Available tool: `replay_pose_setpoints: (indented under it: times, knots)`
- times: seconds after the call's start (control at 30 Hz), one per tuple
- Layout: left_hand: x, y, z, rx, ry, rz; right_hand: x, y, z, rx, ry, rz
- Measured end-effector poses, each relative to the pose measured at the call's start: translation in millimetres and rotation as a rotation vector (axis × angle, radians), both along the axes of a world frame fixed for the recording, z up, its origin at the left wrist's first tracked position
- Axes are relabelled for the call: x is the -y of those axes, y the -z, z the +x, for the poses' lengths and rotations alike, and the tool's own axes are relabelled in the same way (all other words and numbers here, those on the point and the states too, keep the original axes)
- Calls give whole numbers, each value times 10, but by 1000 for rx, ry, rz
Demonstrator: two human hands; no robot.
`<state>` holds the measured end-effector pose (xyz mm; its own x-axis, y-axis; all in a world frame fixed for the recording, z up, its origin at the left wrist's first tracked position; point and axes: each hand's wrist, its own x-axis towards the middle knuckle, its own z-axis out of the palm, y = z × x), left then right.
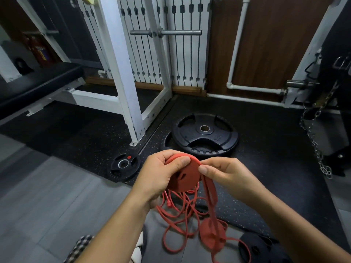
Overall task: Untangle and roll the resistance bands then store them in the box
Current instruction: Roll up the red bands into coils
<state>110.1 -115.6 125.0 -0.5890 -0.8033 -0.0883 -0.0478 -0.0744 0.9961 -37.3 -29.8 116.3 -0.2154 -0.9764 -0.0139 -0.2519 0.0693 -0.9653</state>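
Observation:
A partly rolled red resistance band (187, 177) forms a flat coil at the centre of the head view. My left hand (161, 173) grips that coil, thumb across its top edge. My right hand (226, 171) pinches the band's loose strip right at the coil's rim. The free strip (211, 198) hangs down from there to a tangle of thin red bands (178, 217) on my lap. A second rolled red coil (209, 234) lies below the tangle. No box is in view.
Two large black weight plates (205, 135) lie stacked on the speckled rubber floor ahead, a small plate (123, 167) to their left. A white rack post (131, 103) stands behind. A chain (315, 147) hangs at right. Another dark plate (254, 247) sits at bottom right.

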Motion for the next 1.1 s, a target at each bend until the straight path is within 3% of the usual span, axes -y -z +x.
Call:
replay_pose_setpoints:
  times: [0.27,0.5,0.77,0.9,1.1]
  knots:
    - [-25,-25,-74,-148,-94,318,0,73,-2,210,39,-34]
    - [-103,89,-238,-312,-272,464,-8,150,248,407,117,-163]
    - [-256,212,-380,-446,-310,590,-11,219,285,269,260,-189]
    - [-169,176,-319,-281,-155,523,-39,120,104,282,209,-94]
    - [-90,153,-235,60,-45,137,-103,77,-21,-64,7,14]
